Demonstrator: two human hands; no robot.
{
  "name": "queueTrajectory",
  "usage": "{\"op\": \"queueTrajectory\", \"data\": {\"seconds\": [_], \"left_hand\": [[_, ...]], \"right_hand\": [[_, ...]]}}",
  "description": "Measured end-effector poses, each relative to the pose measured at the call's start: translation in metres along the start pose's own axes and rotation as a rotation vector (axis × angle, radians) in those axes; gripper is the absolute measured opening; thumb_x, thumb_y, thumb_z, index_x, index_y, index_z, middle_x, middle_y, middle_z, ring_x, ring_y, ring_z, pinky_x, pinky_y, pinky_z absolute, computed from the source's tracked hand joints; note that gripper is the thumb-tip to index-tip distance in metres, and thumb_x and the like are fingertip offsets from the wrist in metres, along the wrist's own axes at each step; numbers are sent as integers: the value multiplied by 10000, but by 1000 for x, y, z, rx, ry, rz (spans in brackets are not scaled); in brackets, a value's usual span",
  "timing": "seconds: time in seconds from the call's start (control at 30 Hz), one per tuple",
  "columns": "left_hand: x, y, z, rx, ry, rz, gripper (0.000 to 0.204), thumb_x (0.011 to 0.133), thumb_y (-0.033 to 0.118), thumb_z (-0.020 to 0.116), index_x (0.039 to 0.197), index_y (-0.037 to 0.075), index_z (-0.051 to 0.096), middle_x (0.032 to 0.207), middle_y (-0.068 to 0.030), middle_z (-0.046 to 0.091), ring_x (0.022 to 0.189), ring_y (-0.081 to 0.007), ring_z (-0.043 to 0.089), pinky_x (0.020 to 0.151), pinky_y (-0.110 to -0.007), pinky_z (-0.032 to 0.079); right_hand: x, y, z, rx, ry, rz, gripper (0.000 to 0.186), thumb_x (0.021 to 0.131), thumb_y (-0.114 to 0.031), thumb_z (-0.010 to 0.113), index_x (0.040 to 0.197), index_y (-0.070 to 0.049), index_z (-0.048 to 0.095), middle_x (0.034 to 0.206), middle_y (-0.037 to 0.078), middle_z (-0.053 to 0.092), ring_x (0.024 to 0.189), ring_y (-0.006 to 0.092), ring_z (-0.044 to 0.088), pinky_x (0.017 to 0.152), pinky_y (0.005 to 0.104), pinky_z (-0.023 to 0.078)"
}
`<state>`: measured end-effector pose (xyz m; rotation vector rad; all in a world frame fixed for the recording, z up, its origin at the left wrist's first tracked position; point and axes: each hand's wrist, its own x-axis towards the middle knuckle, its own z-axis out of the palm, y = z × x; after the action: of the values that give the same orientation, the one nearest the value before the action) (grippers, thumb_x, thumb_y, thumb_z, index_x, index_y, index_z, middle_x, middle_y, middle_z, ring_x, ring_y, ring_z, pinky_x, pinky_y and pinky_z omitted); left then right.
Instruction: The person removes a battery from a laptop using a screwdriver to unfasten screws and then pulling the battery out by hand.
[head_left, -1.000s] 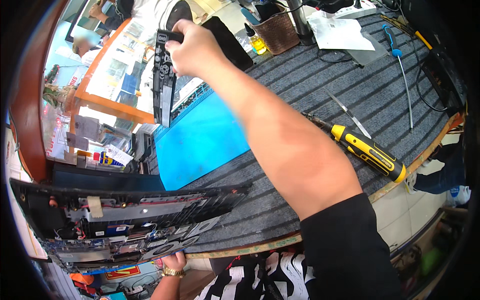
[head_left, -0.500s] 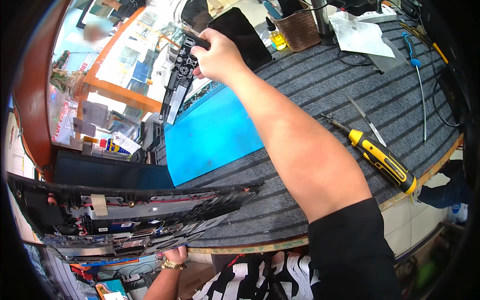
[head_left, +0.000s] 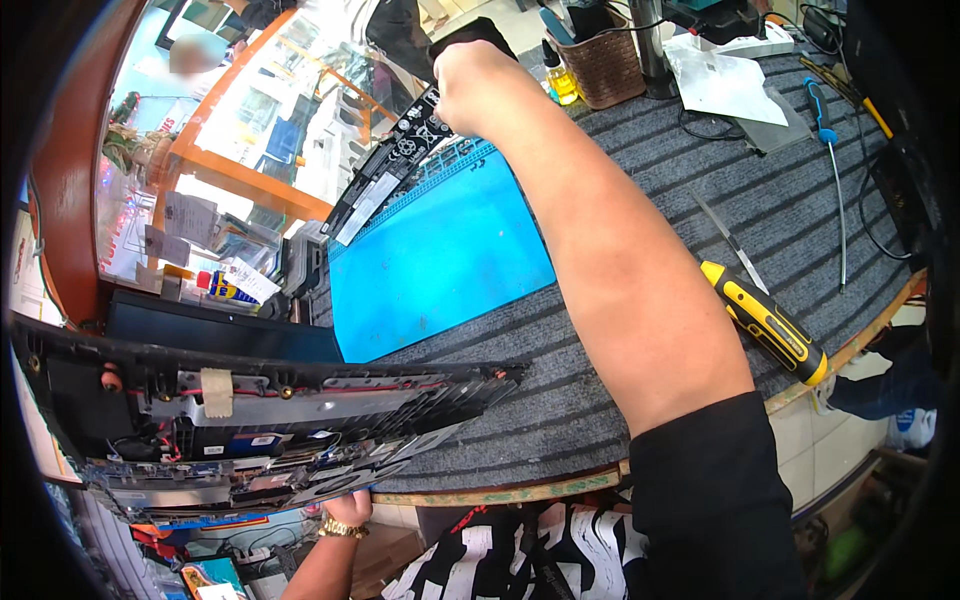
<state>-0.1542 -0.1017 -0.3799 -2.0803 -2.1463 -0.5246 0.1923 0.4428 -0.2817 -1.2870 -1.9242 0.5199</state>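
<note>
My right hand [head_left: 475, 88] reaches to the far side of the bench, its fingers closed on one end of a long black laptop battery [head_left: 388, 165] with white labels. The battery slants over the far left edge of a blue work mat [head_left: 440, 260]. At the lower left, an opened laptop [head_left: 250, 430] is tilted up, its inner parts and fan area showing. My left hand [head_left: 350, 506], with a gold bracelet at the wrist, grips the laptop's near lower edge; its fingertips are hidden behind the laptop.
A yellow-black electric screwdriver [head_left: 770, 325], tweezers [head_left: 728, 238] and a blue-handled screwdriver [head_left: 825, 125] lie on the striped grey bench cover [head_left: 640, 160]. A brown basket [head_left: 605, 70], a yellow bottle [head_left: 563, 82] and a plastic bag [head_left: 720, 85] stand or lie farther back. A dark screen [head_left: 220, 330] lies left.
My right hand has moved a little right and farther away, and the battery now slants more. The laptop has shifted only slightly; my left hand stays at its edge.
</note>
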Motion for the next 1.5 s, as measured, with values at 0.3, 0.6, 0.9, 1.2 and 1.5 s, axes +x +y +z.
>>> {"op": "queueTrajectory", "data": {"seconds": [0.3, 0.6, 0.9, 1.2, 1.5], "left_hand": [[-4, -8, 3, -40, 6, 35, 386, 1045, 229, 639, 1287, -61, 720, 1256, -251, 751, 1164, -420, 724, 1060, -521, 537], [-2, -7, 2, -42, -10, 21, 362, 1028, 227, 646, 1247, -46, 740, 1237, -238, 760, 1124, -414, 727, 1051, -526, 539], [3, 3, -1, -37, -2, 3, 352, 1004, 125, 612, 1250, -43, 800, 1247, -237, 805, 1191, -428, 757, 1113, -522, 544], [0, 0, 0, -63, -1, -7, 352, 992, 128, 613, 1239, -42, 798, 1245, -237, 801, 1178, -424, 754, 1108, -520, 541], [-1, -1, 1, -81, 1, -27, 344, 988, 128, 622, 1239, -35, 792, 1249, -226, 797, 1179, -417, 745, 1118, -524, 530]], "right_hand": [[1, 11, 2, -84, -104, -25, 298, 939, -39, 784, 1228, -66, 853, 1313, 200, 808, 1227, 392, 784, 1027, 481, 650], [-3, 15, 13, 41, -140, -145, 171, 936, -93, 813, 1106, -93, 831, 1059, 191, 812, 1027, 375, 787, 907, 452, 624], [0, 18, 27, 182, -128, -186, 144, 967, -120, 811, 1107, -86, 820, 1049, 175, 811, 1012, 363, 782, 897, 449, 616], [-3, 18, 49, 137, -172, -193, 106, 967, -111, 801, 1070, -86, 812, 1052, 176, 808, 1011, 374, 778, 894, 465, 621], [-12, 15, 67, 180, -99, -99, 191, 928, 6, 708, 1079, -73, 795, 1094, 206, 804, 1069, 412, 774, 925, 488, 622]]}}
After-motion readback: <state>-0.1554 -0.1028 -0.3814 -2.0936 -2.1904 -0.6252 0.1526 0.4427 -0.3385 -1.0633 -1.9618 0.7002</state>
